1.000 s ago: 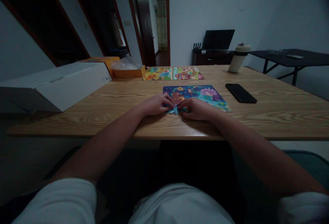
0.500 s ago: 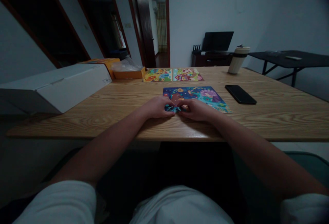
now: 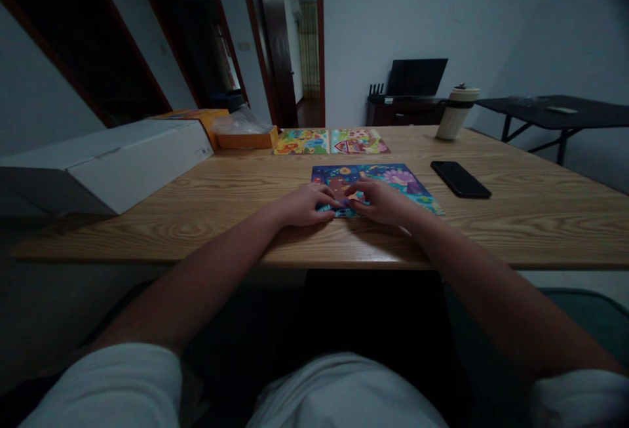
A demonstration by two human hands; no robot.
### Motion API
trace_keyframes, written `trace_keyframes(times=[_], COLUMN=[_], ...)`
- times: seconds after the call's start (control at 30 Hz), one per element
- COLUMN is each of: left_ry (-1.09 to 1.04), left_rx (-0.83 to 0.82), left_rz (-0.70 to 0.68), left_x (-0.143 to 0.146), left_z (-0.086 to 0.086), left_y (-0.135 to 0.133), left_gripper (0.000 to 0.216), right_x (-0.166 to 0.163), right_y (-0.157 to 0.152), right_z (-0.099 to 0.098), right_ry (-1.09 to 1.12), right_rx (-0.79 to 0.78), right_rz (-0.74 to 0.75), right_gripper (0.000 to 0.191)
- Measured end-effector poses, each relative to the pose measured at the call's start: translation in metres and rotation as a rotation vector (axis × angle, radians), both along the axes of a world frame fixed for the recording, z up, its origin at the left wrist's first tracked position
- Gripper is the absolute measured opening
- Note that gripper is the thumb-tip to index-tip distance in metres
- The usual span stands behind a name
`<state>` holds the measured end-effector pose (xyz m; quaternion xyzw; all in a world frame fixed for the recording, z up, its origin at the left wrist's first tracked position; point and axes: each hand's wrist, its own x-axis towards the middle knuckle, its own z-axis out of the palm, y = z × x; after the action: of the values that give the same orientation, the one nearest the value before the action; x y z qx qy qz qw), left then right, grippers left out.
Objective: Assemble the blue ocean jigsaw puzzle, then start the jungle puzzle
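A dark blue picture puzzle (image 3: 400, 182) with colourful figures lies flat on the wooden table in front of me. My left hand (image 3: 310, 205) rests at its lower left corner, index finger stretched over the picture and thumb near the front edge. Opposite it, my right hand (image 3: 381, 201) arches over the puzzle's front part, thumb and index fingertip apart. A small purple-blue patch (image 3: 344, 202) shows between the two hands' fingertips; whether it is a loose piece I cannot tell. My fingers hide part of the picture there.
A black phone (image 3: 460, 179) lies right of the puzzle, a cream tumbler (image 3: 457, 113) stands behind it. Two bright picture boards, one yellow (image 3: 301, 142) and one pink-green (image 3: 360, 141), lie farther back. A white box (image 3: 142, 156) and an orange tray (image 3: 248, 139) with clear plastic stand left.
The small blue piece, tilted up between both hands' fingertips before, no longer sticks up. My fingers have loosened and flattened, and my right hand has shifted slightly up and right.
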<state>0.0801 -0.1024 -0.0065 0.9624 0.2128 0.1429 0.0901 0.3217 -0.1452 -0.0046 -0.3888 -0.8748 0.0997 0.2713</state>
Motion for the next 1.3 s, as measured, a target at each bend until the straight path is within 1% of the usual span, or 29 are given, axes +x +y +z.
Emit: trace_keyframes(times=[0.13,0.33,0.5,0.73,0.97,1.13,1.3], left_ry=[0.031,0.087,0.113,0.136,0.132,0.147,0.126], left_rx=[0.024,0.057,0.085,0.079,-0.002,0.008,0.054], left_rz=[0.017,0.037,0.058,0.077,0.057,0.048,0.079], left_x=[-0.001,-0.003,-0.002,-0.002,-0.008,-0.006,-0.003], left_z=[0.002,0.008,0.009,0.012,0.016,0.016,0.013], left_y=[0.000,-0.003,-0.005,-0.006,-0.006,-0.008,-0.003], left_gripper=[0.029,0.025,0.026,0.026,0.025,0.023,0.024], right_x=[0.001,0.000,-0.001,0.000,0.000,-0.002,-0.004], right_y=[0.003,0.004,0.003,0.003,-0.002,-0.005,-0.007], right_z=[-0.002,-0.003,-0.001,-0.002,0.002,0.005,0.003], right_ry=[-0.081,-0.155,-0.190,-0.220,-0.239,-0.273,-0.351], right_rx=[-0.008,-0.037,-0.025,0.004,-0.008,-0.013,-0.018], right_rz=[0.044,0.049,0.038,0.045,0.031,0.027,-0.015], right_gripper=[0.022,0.022,0.023,0.025,0.028,0.027,0.027])
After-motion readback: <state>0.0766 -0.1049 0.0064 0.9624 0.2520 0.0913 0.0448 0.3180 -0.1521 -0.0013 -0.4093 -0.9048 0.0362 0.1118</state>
